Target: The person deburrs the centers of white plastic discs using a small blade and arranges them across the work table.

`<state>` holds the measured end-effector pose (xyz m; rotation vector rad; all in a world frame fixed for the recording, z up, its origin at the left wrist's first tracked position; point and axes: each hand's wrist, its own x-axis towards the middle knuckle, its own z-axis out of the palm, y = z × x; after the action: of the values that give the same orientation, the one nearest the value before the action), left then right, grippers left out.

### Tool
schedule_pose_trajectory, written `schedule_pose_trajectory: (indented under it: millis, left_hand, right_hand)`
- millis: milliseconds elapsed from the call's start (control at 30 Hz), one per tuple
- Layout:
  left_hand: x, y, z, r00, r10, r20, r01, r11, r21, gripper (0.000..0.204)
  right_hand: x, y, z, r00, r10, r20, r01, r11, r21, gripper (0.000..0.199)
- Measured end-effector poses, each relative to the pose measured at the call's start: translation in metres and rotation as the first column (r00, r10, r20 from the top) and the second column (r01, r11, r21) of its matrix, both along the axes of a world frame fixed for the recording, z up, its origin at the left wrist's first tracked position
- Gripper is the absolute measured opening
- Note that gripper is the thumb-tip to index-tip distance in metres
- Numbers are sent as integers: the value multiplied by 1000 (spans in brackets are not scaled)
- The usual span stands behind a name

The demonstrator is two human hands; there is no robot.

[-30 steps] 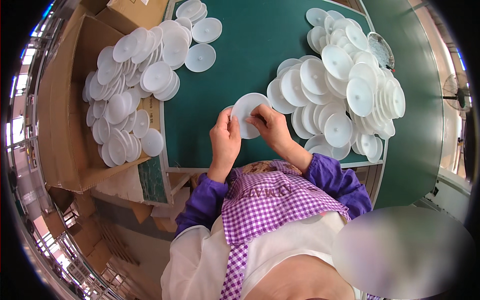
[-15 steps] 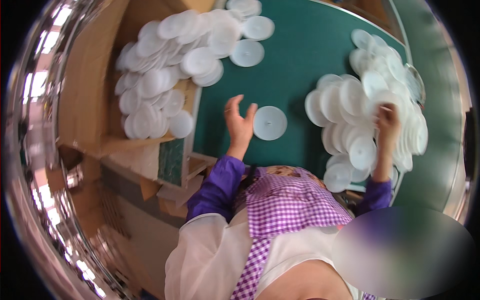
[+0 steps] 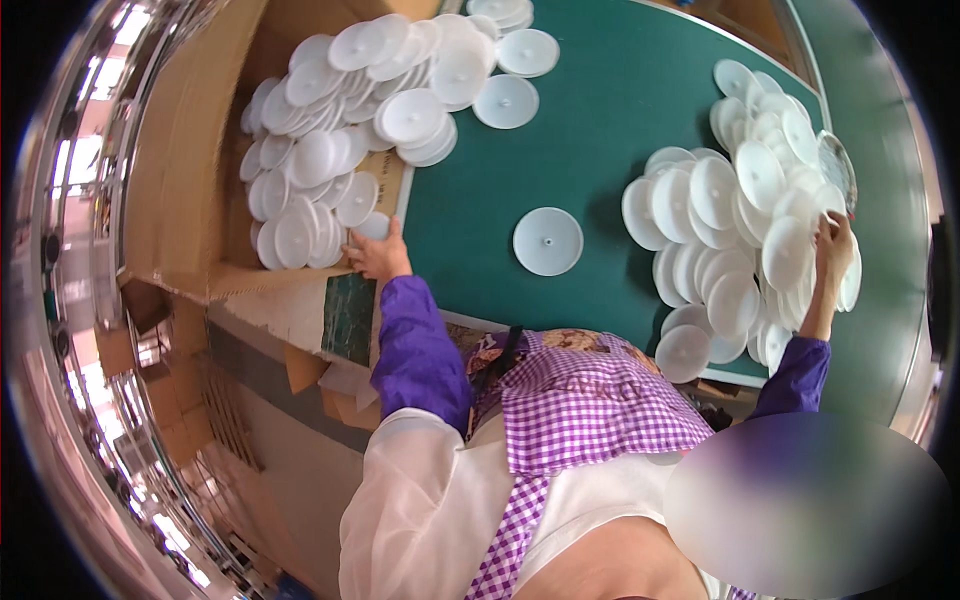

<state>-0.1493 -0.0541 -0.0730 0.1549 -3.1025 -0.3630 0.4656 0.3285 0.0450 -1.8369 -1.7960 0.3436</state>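
Observation:
One white round plastic disc (image 3: 548, 242) with a small raised centre lies alone on the green tabletop. At the near edge of the heap on the left, my left hand (image 3: 382, 254) has its thumb and fingers closed around another white disc (image 3: 373, 226). My right hand (image 3: 834, 250) reaches into the right-hand pile of discs (image 3: 712, 195). Its fingers are bent and pressed together on a disc's edge, partly hidden among the others.
The left heap of discs (image 3: 410, 115) spills from an open cardboard box (image 3: 185, 170) onto the table (image 3: 580, 120). A clear rounded rim (image 3: 838, 170) shows behind the right pile. Cardboard pieces (image 3: 345, 395) sit below the table's left edge.
My left hand has moved left from beside the lone disc to the heap and closed on a disc there. My right hand has shifted right along its pile.

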Motion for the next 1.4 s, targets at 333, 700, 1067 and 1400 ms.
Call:
schedule_pose_trajectory:
  millis: [333,700,1067,1400]
  left_hand:
    - [73,10,31,920,-167,355,-303,272,913,69]
    - [135,75,-3,843,-510,171,265,670,694,54]
    - [341,91,61,-740,-601,-302,476,-785,396,73]
    - [390,35,36,-933,-264,-245,103,-847,521,34]
  right_hand:
    - [-39,-69,48,977,7,-213,57,955,292,22]
    - [4,-132,30,855,-4,-519,168,948,269,17]
    - [3,-393,-129,197,-732,-652,613,611,-500,9]
    - [-55,-520,-214,7,-802,-597,520,513,-683,6]
